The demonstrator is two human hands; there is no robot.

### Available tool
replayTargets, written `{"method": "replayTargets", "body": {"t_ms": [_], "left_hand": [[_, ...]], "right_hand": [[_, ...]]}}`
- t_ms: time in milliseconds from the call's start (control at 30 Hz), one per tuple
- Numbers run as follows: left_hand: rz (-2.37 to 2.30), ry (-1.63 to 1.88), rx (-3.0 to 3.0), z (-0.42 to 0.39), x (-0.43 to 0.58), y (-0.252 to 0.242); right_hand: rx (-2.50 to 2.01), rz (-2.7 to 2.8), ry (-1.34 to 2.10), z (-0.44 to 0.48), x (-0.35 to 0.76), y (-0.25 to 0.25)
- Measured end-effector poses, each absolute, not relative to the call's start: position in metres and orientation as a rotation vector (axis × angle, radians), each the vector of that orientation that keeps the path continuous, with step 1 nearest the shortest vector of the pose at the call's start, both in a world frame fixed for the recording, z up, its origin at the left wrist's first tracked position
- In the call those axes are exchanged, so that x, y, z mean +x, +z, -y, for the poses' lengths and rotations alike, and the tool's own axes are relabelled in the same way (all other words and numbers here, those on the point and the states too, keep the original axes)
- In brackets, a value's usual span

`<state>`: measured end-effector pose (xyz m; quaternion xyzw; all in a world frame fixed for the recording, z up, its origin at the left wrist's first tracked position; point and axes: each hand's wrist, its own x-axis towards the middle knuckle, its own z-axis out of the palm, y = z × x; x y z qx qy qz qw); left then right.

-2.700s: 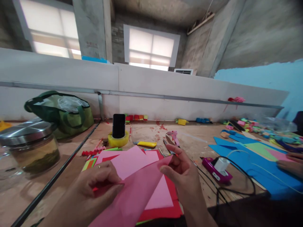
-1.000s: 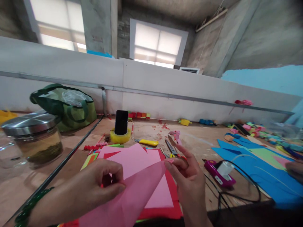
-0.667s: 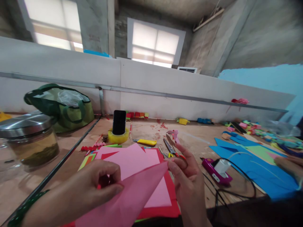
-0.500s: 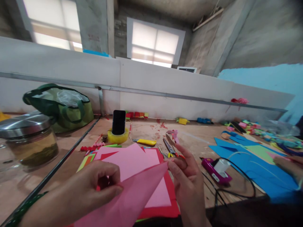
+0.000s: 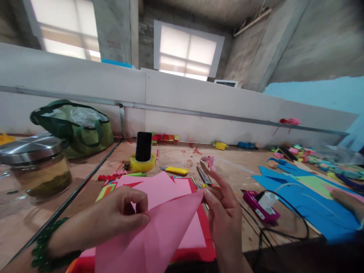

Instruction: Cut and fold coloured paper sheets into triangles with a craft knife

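Observation:
A sheet of pink paper (image 5: 159,231), folded to a pointed corner, is held up between my two hands. My left hand (image 5: 122,212) pinches its left edge between thumb and fingers. At the right, my right hand (image 5: 224,212) grips the pointed tip with thumb and index finger closed. Beneath lies a stack of pink sheets (image 5: 162,185) with red paper (image 5: 209,242) showing under it. Scissors (image 5: 203,176) lie just beyond my right fingers, their handles partly hidden. Farther back rests a yellow utility knife (image 5: 176,170).
A phone (image 5: 143,147) leans upright on a yellow tape roll (image 5: 142,162). Left stand a lidded glass jar (image 5: 40,174) and a green bag (image 5: 85,140). At right are a magenta power strip (image 5: 261,210) with a black cable, blue paper (image 5: 307,201) and another person's hand (image 5: 348,204).
My left hand has risen slightly, and more of the green bracelet shows. The pink paper bulges more between my hands. My right hand keeps its pinch on the tip.

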<state>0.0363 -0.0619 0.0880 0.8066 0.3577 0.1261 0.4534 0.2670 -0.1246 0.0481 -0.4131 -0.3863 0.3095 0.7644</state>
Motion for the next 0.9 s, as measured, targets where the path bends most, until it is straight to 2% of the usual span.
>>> {"method": "replayTargets", "body": {"t_ms": [233, 500, 900], "left_hand": [[-0.763, 0.424, 1.901, 0.056, 0.041, 0.090], [-0.754, 0.489, 1.757, 0.054, 0.045, 0.085], [-0.724, 0.510, 1.750, 0.051, 0.045, 0.081]], "right_hand": [[-0.915, 0.781, 0.656, 0.119, 0.273, 0.045], [-0.983, 0.768, 0.904, 0.117, 0.265, 0.047], [-0.986, 0.754, 0.888, 0.118, 0.266, 0.045]]}}
